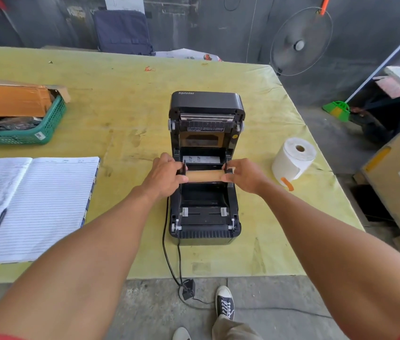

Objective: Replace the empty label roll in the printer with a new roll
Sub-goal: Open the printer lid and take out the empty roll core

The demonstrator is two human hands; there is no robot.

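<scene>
Two hands share one load: the left hand (163,176) pinches the left end of the empty core (204,175) and its black spindle, and the right hand (244,175) grips the right end, so both are clamped on it, apart by the tube's length. Its long axis runs straight across from hand to hand, held level above the open printer (205,209), whose roll bay lies just beneath. The core is bare brown cardboard, no labels left. Further right, beyond the right hand and plainly nearer to it, the new roll (293,159) stands on end on the table (125,114), full, white, its hollow centre facing up.
</scene>
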